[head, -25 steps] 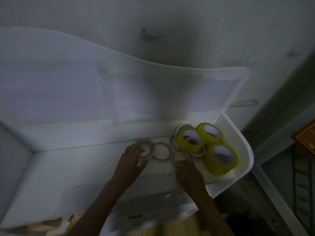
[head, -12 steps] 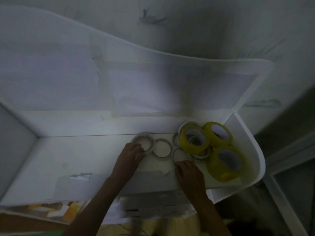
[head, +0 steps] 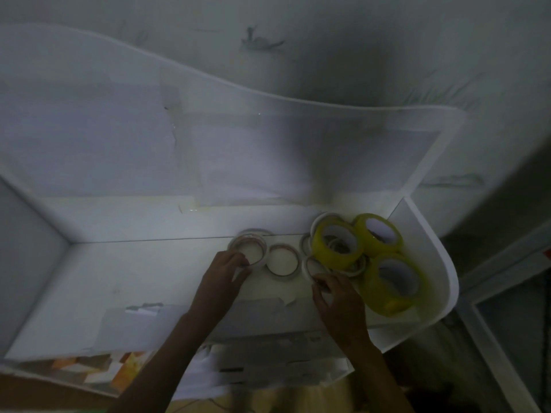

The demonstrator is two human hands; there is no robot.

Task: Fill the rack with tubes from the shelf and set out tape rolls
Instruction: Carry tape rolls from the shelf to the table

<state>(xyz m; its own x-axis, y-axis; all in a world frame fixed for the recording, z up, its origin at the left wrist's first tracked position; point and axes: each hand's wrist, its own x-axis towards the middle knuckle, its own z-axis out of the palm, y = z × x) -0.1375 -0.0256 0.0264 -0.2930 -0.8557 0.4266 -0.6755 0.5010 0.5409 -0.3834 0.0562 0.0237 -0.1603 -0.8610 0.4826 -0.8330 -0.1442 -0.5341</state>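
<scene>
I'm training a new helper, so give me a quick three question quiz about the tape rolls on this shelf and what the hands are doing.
1. True or false: the yellow tape rolls sit at the left end of the shelf.
2. How many yellow rolls are visible?
3. What does the left hand touch? A) a yellow roll B) the leftmost white tape roll C) a tube

Key: 1. False, they are at the right end, near the right hand. 2. Three. 3. B.

White plastic shelf (head: 125,272) against marked wall (head: 343,49), three wide yellow tape rolls (head: 384,272) clustered at its right end, thin white tape rings (head: 281,260) in a row left of them, left hand (head: 222,274) touching leftmost ring (head: 249,248), right hand (head: 338,299) before the cluster.
</scene>
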